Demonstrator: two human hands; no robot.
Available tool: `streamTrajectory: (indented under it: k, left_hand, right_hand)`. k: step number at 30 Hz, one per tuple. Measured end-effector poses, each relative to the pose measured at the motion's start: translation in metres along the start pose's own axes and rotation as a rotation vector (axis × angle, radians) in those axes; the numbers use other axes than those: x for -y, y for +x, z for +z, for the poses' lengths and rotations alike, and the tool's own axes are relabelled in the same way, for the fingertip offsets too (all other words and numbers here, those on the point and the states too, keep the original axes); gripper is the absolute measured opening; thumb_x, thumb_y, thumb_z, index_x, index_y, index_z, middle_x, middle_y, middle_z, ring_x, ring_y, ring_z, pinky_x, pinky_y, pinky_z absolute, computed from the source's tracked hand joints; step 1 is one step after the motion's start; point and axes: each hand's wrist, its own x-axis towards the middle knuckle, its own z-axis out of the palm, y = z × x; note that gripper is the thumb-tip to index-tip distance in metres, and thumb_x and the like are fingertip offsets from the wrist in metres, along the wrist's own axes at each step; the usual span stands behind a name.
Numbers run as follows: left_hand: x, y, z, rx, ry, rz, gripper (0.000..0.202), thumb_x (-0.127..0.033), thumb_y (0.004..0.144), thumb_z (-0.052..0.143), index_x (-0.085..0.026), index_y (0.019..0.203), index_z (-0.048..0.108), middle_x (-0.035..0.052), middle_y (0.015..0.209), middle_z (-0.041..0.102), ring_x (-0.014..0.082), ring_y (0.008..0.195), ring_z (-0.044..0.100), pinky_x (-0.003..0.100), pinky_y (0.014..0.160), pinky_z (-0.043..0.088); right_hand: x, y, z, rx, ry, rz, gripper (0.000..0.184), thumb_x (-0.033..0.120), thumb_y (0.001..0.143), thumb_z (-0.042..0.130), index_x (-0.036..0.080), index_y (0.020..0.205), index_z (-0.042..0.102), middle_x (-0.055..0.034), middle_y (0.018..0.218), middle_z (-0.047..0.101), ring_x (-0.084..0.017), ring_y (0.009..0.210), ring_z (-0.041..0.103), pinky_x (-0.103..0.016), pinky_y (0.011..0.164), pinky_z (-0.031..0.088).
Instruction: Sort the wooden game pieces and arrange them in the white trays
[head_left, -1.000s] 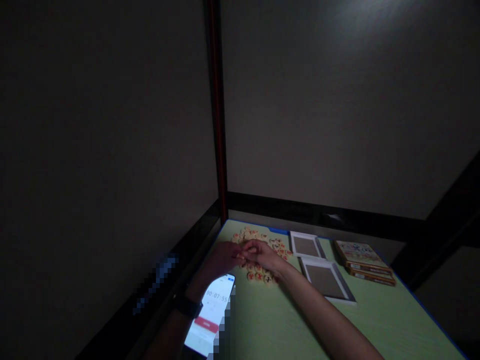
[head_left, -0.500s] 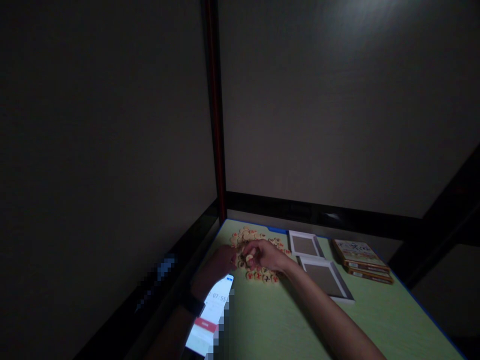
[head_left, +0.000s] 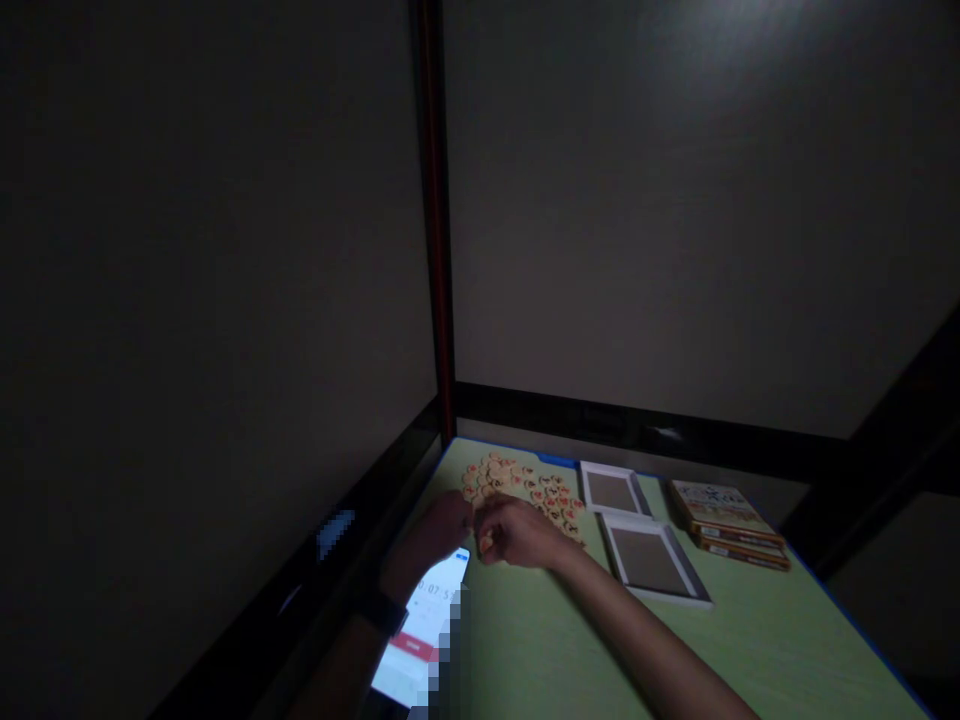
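Note:
Round, pale wooden Chinese chess pieces (head_left: 551, 492) with red and dark characters lie loosely spread near the table's far left corner. My right hand (head_left: 521, 532) is closed at the near side of them, with a chess piece (head_left: 487, 541) showing at its fingers. Close against its fingertips is my left hand (head_left: 444, 522), curled closed and wearing a dark wristband. What the left fingers hold, if anything, is hidden in the dim light. Some pieces behind and under the hands are covered.
A lit phone (head_left: 427, 625) with a running timer lies under my left wrist. Two shallow white-rimmed trays (head_left: 616, 540) sit right of the pieces. Beyond them, boxes (head_left: 731, 520) are stacked on the green table (head_left: 757, 650). Dark walls enclose the far and left sides.
My right hand has come down and slightly left, meeting the left hand. The near row of pieces no longer shows where it lay; the right hand now covers much of that spot.

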Motion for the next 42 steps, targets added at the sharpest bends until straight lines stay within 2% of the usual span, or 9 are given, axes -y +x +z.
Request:
streamTrajectory:
  k: [4, 10, 16, 20, 24, 27, 31, 36, 42]
  left_hand:
    - [0.001, 0.0, 0.0, -0.004, 0.014, 0.004, 0.017, -0.006, 0.079, 0.051, -0.014, 0.073, 0.065, 0.0053, 0.08, 0.065, 0.016, 0.077, 0.057, 0.026, 0.073, 0.043]
    - [0.007, 0.002, 0.001, -0.05, 0.0, -0.008, 0.02, -0.006, 0.08, 0.048, -0.015, 0.072, 0.065, 0.0037, 0.077, 0.064, 0.0158, 0.077, 0.057, 0.026, 0.073, 0.043]
    - [-0.004, 0.003, -0.026, -0.043, 0.07, -0.137, 0.026, -0.009, 0.089, 0.043, -0.015, 0.08, 0.068, 0.0064, 0.086, 0.067, 0.0167, 0.084, 0.06, 0.027, 0.079, 0.044]
    - [-0.004, 0.008, -0.039, -0.05, 0.1, -0.201, 0.028, -0.006, 0.09, 0.042, -0.013, 0.091, 0.069, 0.0103, 0.098, 0.069, 0.0185, 0.095, 0.061, 0.029, 0.088, 0.044]
    - [0.0, 0.014, -0.039, -0.011, 0.131, -0.191, 0.024, -0.008, 0.089, 0.047, -0.013, 0.101, 0.068, 0.0118, 0.11, 0.069, 0.0192, 0.105, 0.059, 0.029, 0.096, 0.041]
    - [-0.001, 0.017, -0.038, 0.015, 0.135, -0.181, 0.022, -0.01, 0.089, 0.048, -0.015, 0.095, 0.069, 0.0095, 0.107, 0.07, 0.019, 0.103, 0.061, 0.029, 0.093, 0.043]
    - [-0.003, 0.017, -0.039, 0.054, 0.135, -0.165, 0.023, -0.007, 0.086, 0.047, -0.015, 0.087, 0.069, 0.0094, 0.097, 0.071, 0.0186, 0.094, 0.063, 0.028, 0.087, 0.045]
    - [-0.009, 0.023, -0.036, 0.037, 0.145, -0.151, 0.028, -0.005, 0.084, 0.047, -0.014, 0.102, 0.067, 0.0124, 0.111, 0.068, 0.0197, 0.106, 0.061, 0.03, 0.095, 0.043]
    - [-0.024, 0.033, -0.029, 0.012, 0.114, -0.082, 0.03, -0.009, 0.083, 0.049, -0.014, 0.107, 0.067, 0.0127, 0.112, 0.067, 0.0207, 0.108, 0.06, 0.031, 0.098, 0.043]
  right_hand:
    - [-0.006, 0.0, 0.009, 0.022, -0.012, 0.0, 0.016, 0.017, 0.067, 0.08, 0.024, 0.081, 0.078, -0.0022, 0.093, 0.072, -0.019, 0.093, 0.065, -0.025, 0.076, 0.046]
    - [-0.004, -0.001, 0.009, 0.014, -0.09, -0.015, 0.026, 0.009, 0.069, 0.066, 0.024, 0.087, 0.077, -0.0027, 0.093, 0.072, -0.019, 0.091, 0.065, -0.026, 0.078, 0.047]
    - [0.004, -0.001, 0.001, -0.01, -0.019, -0.018, 0.026, 0.012, 0.072, 0.064, 0.022, 0.093, 0.076, -0.0034, 0.099, 0.073, -0.019, 0.092, 0.065, -0.025, 0.079, 0.046]
    - [0.001, 0.009, -0.017, -0.073, -0.047, 0.107, 0.028, 0.005, 0.074, 0.055, 0.021, 0.084, 0.075, -0.0021, 0.088, 0.074, -0.016, 0.079, 0.065, -0.022, 0.071, 0.043]
    - [-0.016, 0.023, -0.041, -0.073, -0.216, 0.292, 0.028, 0.003, 0.073, 0.054, 0.019, 0.085, 0.075, -0.0052, 0.088, 0.075, -0.017, 0.082, 0.065, -0.022, 0.07, 0.04]
    - [-0.03, 0.026, -0.052, -0.048, -0.261, 0.359, 0.024, 0.005, 0.077, 0.053, 0.016, 0.082, 0.074, -0.0075, 0.083, 0.075, -0.018, 0.078, 0.066, -0.023, 0.067, 0.038]
    - [-0.033, 0.022, -0.046, -0.002, -0.275, 0.36, 0.02, 0.007, 0.074, 0.058, 0.019, 0.081, 0.074, -0.0057, 0.086, 0.075, -0.018, 0.082, 0.068, -0.022, 0.067, 0.04]
    - [-0.023, 0.024, -0.031, 0.014, -0.33, 0.414, 0.018, 0.02, 0.075, 0.062, 0.019, 0.089, 0.074, -0.0124, 0.1, 0.074, -0.026, 0.09, 0.069, -0.028, 0.069, 0.046]
    - [-0.015, 0.036, -0.031, 0.062, -0.332, 0.472, 0.029, 0.019, 0.074, 0.063, 0.016, 0.102, 0.072, -0.0185, 0.107, 0.072, -0.031, 0.094, 0.07, -0.033, 0.073, 0.05]
